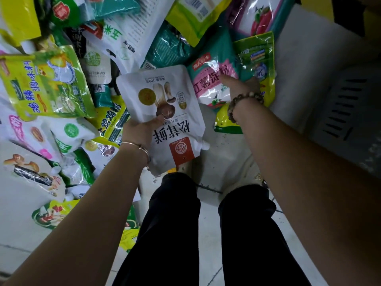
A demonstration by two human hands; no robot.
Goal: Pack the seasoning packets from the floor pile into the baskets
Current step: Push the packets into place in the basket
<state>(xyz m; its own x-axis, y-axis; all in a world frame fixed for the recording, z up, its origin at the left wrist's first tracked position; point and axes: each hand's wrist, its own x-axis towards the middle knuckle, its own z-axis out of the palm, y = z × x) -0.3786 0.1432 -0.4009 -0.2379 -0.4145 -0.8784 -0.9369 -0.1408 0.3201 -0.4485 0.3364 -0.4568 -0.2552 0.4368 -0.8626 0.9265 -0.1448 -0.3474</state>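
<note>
Stands in black trousers [171, 223] on pale floor tiles [214, 234]. Grips one white mushroom pouch [165, 112] in the left hand [140, 129], held up above the tiles, thumb across its front. Presses the thumb of the right hand [237, 87] on one pink packet [210, 83]; fingers hidden behind, so cannot tell grasp from touch. Faces well over a dozen packets heaped in the pile [61, 89], with one grey slotted basket [340, 112] at right

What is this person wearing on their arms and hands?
No sleeves or gloves show. At the wrist of the left hand sits a thin gold-coloured bangle. At the wrist of the right hand is a bracelet of round brownish beads.
</note>
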